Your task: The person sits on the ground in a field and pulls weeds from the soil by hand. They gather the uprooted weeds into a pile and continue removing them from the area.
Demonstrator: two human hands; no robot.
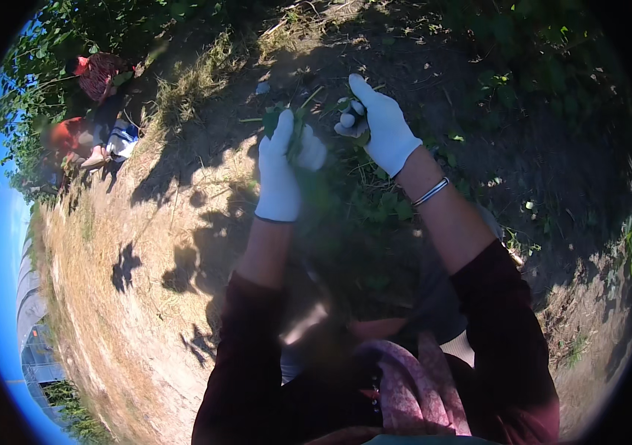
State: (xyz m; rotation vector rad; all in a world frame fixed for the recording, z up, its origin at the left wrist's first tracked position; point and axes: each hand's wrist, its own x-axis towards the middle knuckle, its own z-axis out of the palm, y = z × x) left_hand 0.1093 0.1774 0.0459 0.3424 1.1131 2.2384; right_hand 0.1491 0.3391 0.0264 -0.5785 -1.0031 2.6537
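My left hand [280, 172], in a white knit glove, grips a small bunch of green leaves [272, 120] with thin stems poking out past the fingers. To its right, my right hand [387, 129] wears a matching glove and a metal bracelet [431, 192] at the wrist. Its fingers curl around another leaf [361, 138], mostly hidden in the palm. The thumb points up and away from me. A gap separates the two hands, both raised over shaded soil.
Cut leafy stems [385, 206] lie on the ground below my hands. Dense green bushes [538, 50] stand at upper right. At far left, people in red clothing [99, 75] sit by foliage near a white and blue bag [123, 139]. Dry straw-coloured ground [110, 322] stretches along the left.
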